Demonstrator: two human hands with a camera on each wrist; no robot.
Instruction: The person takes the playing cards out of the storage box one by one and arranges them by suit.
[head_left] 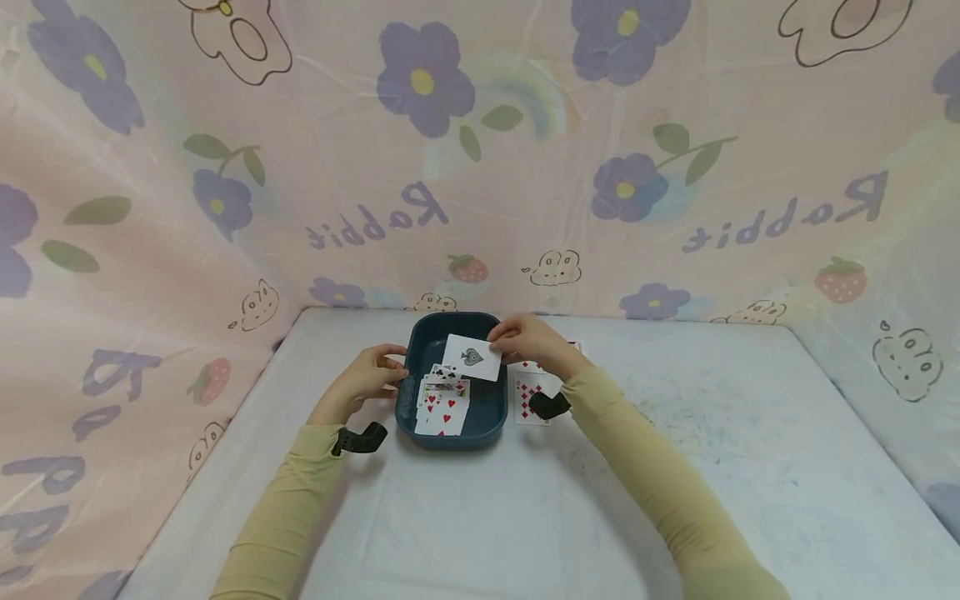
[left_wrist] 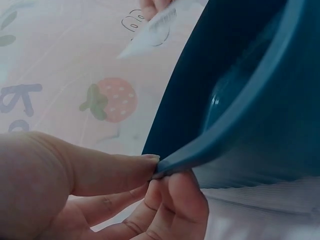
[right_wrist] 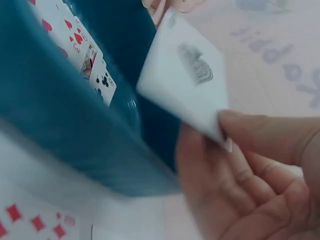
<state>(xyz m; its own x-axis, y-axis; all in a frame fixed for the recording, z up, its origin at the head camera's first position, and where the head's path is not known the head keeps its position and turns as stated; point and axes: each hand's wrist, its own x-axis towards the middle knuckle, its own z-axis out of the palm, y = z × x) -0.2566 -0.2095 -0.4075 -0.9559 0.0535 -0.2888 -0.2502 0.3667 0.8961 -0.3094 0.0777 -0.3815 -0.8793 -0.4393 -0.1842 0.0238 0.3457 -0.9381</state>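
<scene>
A dark blue plastic bin [head_left: 491, 429] stands on the table with several playing cards [head_left: 442, 414] lying inside, hearts and clubs among them. My left hand [head_left: 365, 379] pinches the bin's left rim between thumb and fingers, as the left wrist view shows close up. Over the bin's right side, my right hand [head_left: 536, 343] holds an ace of spades [head_left: 471, 357] by its edge, thumb on the face and fingers beneath. In the right wrist view the ace [right_wrist: 182, 75] is tilted and slightly blurred above the rim.
To the right of the bin, diamond cards [head_left: 528, 400] lie face up on the white-covered table [head_left: 465, 525], partly hidden by the right hand and its wrist strap. A patterned pink curtain [head_left: 510, 233] hangs behind the table and along its sides.
</scene>
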